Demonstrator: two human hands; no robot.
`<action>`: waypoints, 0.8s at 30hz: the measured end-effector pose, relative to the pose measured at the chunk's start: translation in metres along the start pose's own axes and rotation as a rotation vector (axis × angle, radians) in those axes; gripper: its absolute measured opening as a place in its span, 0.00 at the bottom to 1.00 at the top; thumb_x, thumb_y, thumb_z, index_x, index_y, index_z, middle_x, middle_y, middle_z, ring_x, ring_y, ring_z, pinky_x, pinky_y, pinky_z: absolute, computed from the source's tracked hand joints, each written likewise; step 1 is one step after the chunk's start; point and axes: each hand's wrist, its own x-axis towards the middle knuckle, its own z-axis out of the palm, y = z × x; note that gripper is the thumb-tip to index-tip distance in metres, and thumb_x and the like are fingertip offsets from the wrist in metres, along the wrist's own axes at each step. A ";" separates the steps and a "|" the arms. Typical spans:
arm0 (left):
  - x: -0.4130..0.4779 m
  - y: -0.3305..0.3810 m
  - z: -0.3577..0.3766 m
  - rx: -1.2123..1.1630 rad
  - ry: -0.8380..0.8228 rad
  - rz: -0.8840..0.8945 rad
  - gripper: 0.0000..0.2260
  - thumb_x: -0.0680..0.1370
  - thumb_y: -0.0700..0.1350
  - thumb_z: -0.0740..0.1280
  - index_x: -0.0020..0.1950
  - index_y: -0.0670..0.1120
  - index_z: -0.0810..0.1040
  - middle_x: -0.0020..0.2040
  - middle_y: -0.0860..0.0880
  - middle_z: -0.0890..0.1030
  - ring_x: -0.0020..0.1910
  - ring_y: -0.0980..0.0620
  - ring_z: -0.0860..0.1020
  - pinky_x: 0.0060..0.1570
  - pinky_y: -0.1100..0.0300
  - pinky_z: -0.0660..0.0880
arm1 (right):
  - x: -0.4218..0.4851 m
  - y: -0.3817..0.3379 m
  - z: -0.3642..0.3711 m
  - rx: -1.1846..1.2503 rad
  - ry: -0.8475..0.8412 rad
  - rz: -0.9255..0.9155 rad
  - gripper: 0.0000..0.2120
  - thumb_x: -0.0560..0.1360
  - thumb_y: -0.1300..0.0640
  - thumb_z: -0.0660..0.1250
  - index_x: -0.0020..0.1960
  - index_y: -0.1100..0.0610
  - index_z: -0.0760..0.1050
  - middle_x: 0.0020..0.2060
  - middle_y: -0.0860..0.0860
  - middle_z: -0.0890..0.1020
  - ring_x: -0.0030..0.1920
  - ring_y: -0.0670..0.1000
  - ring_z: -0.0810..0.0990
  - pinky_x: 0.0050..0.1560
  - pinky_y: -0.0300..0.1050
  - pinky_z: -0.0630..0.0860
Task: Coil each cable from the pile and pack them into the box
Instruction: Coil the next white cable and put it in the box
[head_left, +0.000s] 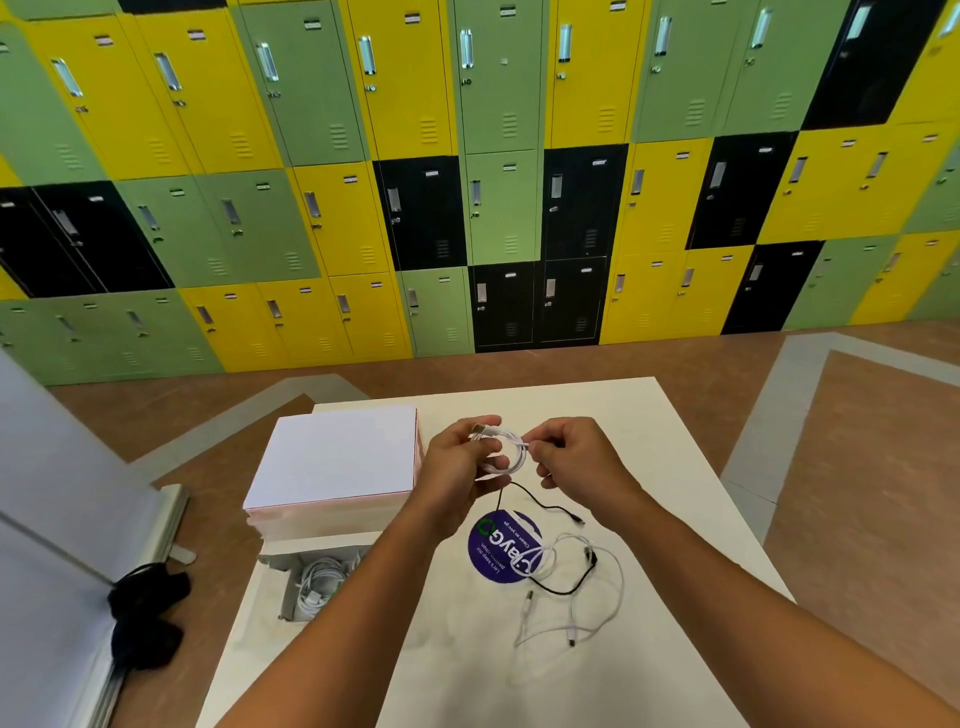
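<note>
White and black leads make up the pile (571, 587) nearest the person, lying in loose loops on the pale bench (467, 675), partly over a round purple card (493, 551). A thin black cable (545, 504) trails from the pile toward the hands. To the left, at the bench's near corner, stands the open box (283, 587) with white coiled cables (319, 582) inside it.

Further out, both hands are raised above the bench with one white cable (511, 449) between them. The left hand (457, 467) has its grip closed on the gathered loops, thumb and fingers pinching them with a plug showing at the top. The right hand (576, 457) has its grip pinched on the strand just beside the coil.

This looks like the coiling step, close to done for this cable. The next move likely calls for tucking the free end so the loops hold, then carrying the coil left and down into the box without it springing apart.

Beyond the box sits a flat white lid (337, 457), then a wall of lockers (467, 156).
</note>
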 end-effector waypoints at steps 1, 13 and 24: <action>-0.001 0.001 0.001 0.032 -0.017 0.016 0.12 0.82 0.36 0.62 0.61 0.47 0.80 0.53 0.40 0.82 0.46 0.45 0.80 0.50 0.47 0.83 | 0.000 0.000 0.000 -0.025 -0.002 -0.009 0.07 0.80 0.61 0.65 0.51 0.56 0.82 0.39 0.53 0.83 0.40 0.51 0.81 0.45 0.51 0.83; 0.001 0.007 0.001 -0.154 -0.082 0.003 0.07 0.84 0.39 0.61 0.56 0.40 0.78 0.36 0.47 0.76 0.30 0.55 0.71 0.41 0.55 0.78 | 0.001 -0.002 -0.016 -0.198 -0.079 -0.244 0.08 0.76 0.64 0.70 0.49 0.52 0.84 0.40 0.45 0.83 0.41 0.44 0.80 0.43 0.37 0.77; 0.001 0.002 0.017 -0.062 0.048 0.269 0.03 0.80 0.40 0.68 0.50 0.43 0.82 0.38 0.45 0.81 0.36 0.51 0.78 0.43 0.53 0.78 | -0.005 -0.004 -0.005 0.680 -0.074 0.083 0.06 0.77 0.71 0.65 0.49 0.64 0.79 0.42 0.60 0.85 0.41 0.56 0.85 0.42 0.49 0.81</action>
